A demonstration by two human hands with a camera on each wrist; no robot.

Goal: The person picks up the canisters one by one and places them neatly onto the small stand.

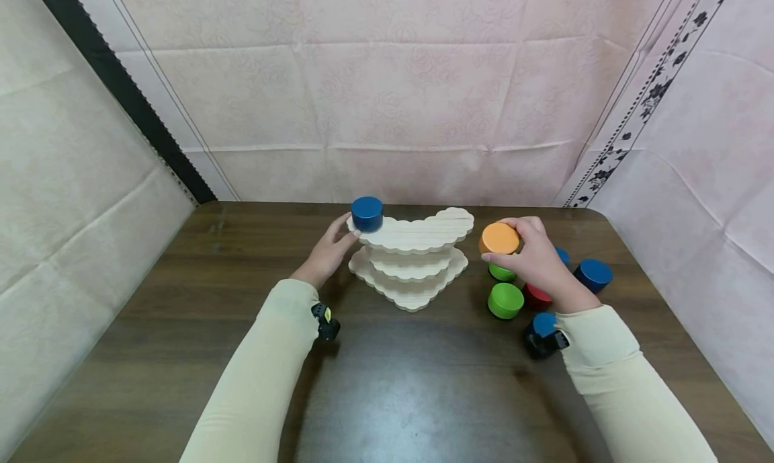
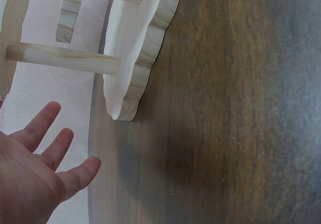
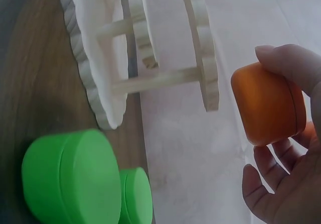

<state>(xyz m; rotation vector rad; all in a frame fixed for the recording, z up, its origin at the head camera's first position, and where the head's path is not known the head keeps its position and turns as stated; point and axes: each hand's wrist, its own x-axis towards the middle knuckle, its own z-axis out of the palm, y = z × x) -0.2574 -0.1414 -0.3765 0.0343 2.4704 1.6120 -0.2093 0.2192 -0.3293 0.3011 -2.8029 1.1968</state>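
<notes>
A cream wooden tiered stand with scalloped edges stands mid-table, its layers joined by round posts. My left hand is at the left end of its top tier, thumb in front and a finger behind, pinching the edge. Three other fingers spread apart in the left wrist view; thumb and index tips are out of that frame. A blue jar sits on that tier, close to the hand. My right hand grips an orange lidded jar between thumb and fingers, in the air right of the stand.
Two green jars stand below and beside the right hand. A red jar and several blue jars are around the right forearm, partly hidden. The brown table ends at a cloth-covered back wall.
</notes>
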